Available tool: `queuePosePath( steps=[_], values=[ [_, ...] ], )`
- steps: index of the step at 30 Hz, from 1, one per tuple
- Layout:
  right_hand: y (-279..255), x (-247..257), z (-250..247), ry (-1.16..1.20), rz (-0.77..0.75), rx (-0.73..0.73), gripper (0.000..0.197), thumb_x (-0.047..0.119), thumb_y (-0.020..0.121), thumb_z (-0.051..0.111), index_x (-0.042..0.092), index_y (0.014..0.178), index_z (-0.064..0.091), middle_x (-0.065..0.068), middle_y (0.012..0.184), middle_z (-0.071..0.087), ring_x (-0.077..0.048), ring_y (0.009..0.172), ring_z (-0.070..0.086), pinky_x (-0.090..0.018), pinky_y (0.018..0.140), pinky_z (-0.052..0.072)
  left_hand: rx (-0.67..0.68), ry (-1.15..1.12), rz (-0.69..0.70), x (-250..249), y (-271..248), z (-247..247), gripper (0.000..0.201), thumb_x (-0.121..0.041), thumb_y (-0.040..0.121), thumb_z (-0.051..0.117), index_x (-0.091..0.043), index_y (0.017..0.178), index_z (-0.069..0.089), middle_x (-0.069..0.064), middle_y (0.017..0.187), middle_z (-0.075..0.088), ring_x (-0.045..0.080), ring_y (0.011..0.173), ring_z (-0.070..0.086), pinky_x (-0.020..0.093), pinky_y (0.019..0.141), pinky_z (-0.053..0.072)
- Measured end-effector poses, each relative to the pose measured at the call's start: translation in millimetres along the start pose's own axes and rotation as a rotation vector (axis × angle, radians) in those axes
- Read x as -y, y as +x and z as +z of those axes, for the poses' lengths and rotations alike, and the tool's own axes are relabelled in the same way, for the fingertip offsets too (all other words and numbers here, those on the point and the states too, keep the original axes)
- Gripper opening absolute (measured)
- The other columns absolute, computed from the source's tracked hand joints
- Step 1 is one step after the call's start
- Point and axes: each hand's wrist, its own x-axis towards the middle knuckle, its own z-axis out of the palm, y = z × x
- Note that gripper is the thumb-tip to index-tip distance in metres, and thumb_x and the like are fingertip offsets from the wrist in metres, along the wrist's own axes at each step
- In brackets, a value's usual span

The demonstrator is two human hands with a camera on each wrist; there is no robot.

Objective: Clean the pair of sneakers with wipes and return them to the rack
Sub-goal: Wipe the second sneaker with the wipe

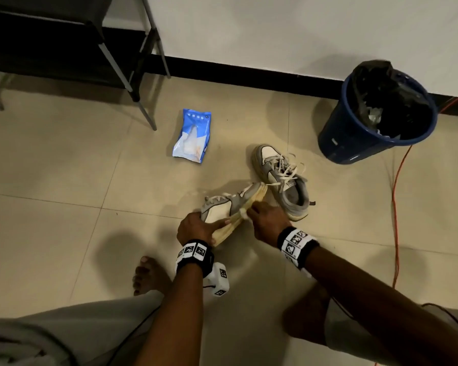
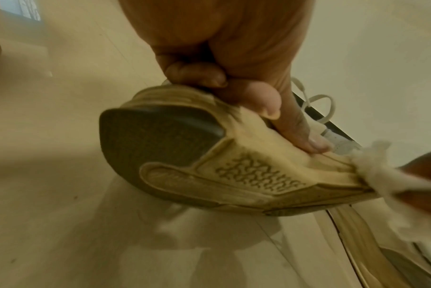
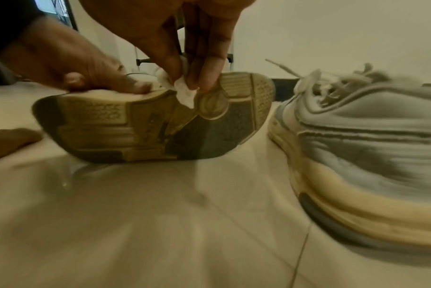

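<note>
My left hand (image 1: 196, 228) grips a grey and cream sneaker (image 1: 230, 207) by its heel end, tipped on its side above the floor with the sole (image 2: 234, 171) facing me. My right hand (image 1: 265, 217) pinches a crumpled white wipe (image 3: 184, 91) and presses it against the sole's edge (image 3: 209, 105) near the middle. The second sneaker (image 1: 283, 178) stands upright on the floor just right of the held one, laces loose. A blue pack of wipes (image 1: 193, 136) lies on the tiles farther back.
A black metal shoe rack (image 1: 64, 43) stands at the back left against the wall. A blue bin (image 1: 376, 114) lined with a black bag sits at the back right. An orange cable (image 1: 395, 194) runs along the floor on the right. My bare foot (image 1: 148, 276) rests nearby.
</note>
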Motion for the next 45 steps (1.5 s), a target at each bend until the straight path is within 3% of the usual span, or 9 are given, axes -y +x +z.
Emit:
queuePosePath(
  steps=[5, 10, 15, 17, 22, 27, 36, 39, 45],
  values=[
    [35.7, -30.2, -21.7, 0.058, 0.493, -0.098, 0.034, 0.004, 0.066, 0.067, 0.008, 0.100, 0.064, -0.015, 0.099, 0.062, -0.037, 0.074, 0.062, -0.031, 0.053, 0.042, 0.044, -0.026, -0.024, 0.0, 7.3, -3.6, 0.102, -0.104, 0.017, 0.053, -0.021, 0.077, 0.062, -0.005, 0.046, 0.064, 0.014, 0.049, 0.067, 0.033, 0.065, 0.059],
    [12.7, 7.0, -5.1, -0.037, 0.089, -0.046, 0.038, 0.006, 0.059, 0.070, 0.009, 0.096, 0.067, -0.013, 0.087, 0.060, -0.034, 0.070, 0.058, -0.026, 0.048, 0.033, 0.048, -0.001, -0.014, 0.7, 10.8, -3.4, 0.103, -0.105, 0.019, 0.051, -0.022, 0.080, 0.064, -0.003, 0.057, 0.069, 0.019, 0.063, 0.070, 0.033, 0.067, 0.058],
    [43.6, -48.0, -18.4, 0.184, 0.596, -0.051, 0.033, 0.012, 0.073, 0.063, 0.014, 0.106, 0.064, -0.012, 0.107, 0.062, -0.036, 0.093, 0.061, -0.041, 0.076, 0.053, 0.072, -0.005, -0.003, -0.2, 2.6, -4.5, 0.095, -0.103, 0.023, 0.055, -0.025, 0.077, 0.060, -0.008, 0.044, 0.062, 0.010, 0.051, 0.067, 0.032, 0.066, 0.059],
    [52.4, -53.3, -24.0, 0.200, 0.582, -0.022, 0.029, 0.014, 0.076, 0.058, 0.016, 0.105, 0.062, -0.011, 0.106, 0.060, -0.036, 0.093, 0.061, -0.042, 0.075, 0.052, 0.094, -0.006, 0.021, -2.6, -9.5, -4.2, 0.091, -0.099, 0.029, 0.060, -0.026, 0.084, 0.062, -0.009, 0.046, 0.063, 0.006, 0.048, 0.066, 0.031, 0.067, 0.058],
    [21.4, -20.1, -10.9, 0.103, 0.526, -0.107, 0.021, 0.011, 0.076, 0.063, 0.012, 0.097, 0.068, -0.012, 0.101, 0.060, -0.035, 0.088, 0.058, -0.034, 0.062, 0.044, 0.073, 0.085, 0.083, -7.2, -40.9, 8.9, 0.082, -0.085, 0.043, 0.070, -0.027, 0.101, 0.067, -0.002, 0.097, 0.072, 0.024, 0.097, 0.066, 0.035, 0.077, 0.055],
    [-20.9, -36.2, 0.1, 0.322, 0.703, -0.175, 0.021, 0.019, 0.081, 0.063, 0.018, 0.101, 0.070, -0.007, 0.109, 0.061, -0.033, 0.094, 0.060, -0.035, 0.067, 0.049, 0.115, 0.162, 0.170, -12.2, -52.9, 19.0, 0.066, -0.056, 0.061, 0.085, -0.027, 0.117, 0.063, -0.001, 0.113, 0.068, 0.025, 0.114, 0.058, 0.034, 0.085, 0.048],
    [-45.1, -10.8, 27.3, 0.574, 0.823, -0.328, 0.017, 0.003, 0.080, 0.065, 0.011, 0.094, 0.069, -0.011, 0.104, 0.065, -0.032, 0.095, 0.061, -0.025, 0.076, 0.039, 0.224, -0.012, 0.115, -29.4, -46.5, 16.8, 0.048, -0.041, 0.060, 0.086, -0.016, 0.098, 0.072, -0.002, 0.084, 0.074, 0.016, 0.078, 0.072, 0.033, 0.078, 0.059],
    [-44.7, -6.8, 30.2, 0.597, 0.777, -0.290, 0.024, 0.007, 0.081, 0.065, 0.020, 0.100, 0.074, -0.006, 0.106, 0.066, -0.026, 0.099, 0.061, -0.027, 0.082, 0.045, 0.149, -0.136, 0.130, -28.8, -46.2, 21.5, 0.046, -0.035, 0.063, 0.088, -0.016, 0.101, 0.073, 0.003, 0.096, 0.074, 0.024, 0.090, 0.069, 0.038, 0.084, 0.057],
    [-42.6, 23.4, 37.2, 0.551, 0.636, -0.180, 0.017, 0.018, 0.079, 0.072, 0.016, 0.096, 0.077, -0.004, 0.088, 0.066, -0.025, 0.079, 0.062, -0.027, 0.066, 0.045, 0.256, -0.370, 0.053, 8.0, -5.5, 50.5, 0.044, -0.034, 0.051, 0.091, -0.020, 0.089, 0.073, 0.000, 0.080, 0.076, 0.029, 0.068, 0.074, 0.045, 0.064, 0.062]
  ],
)
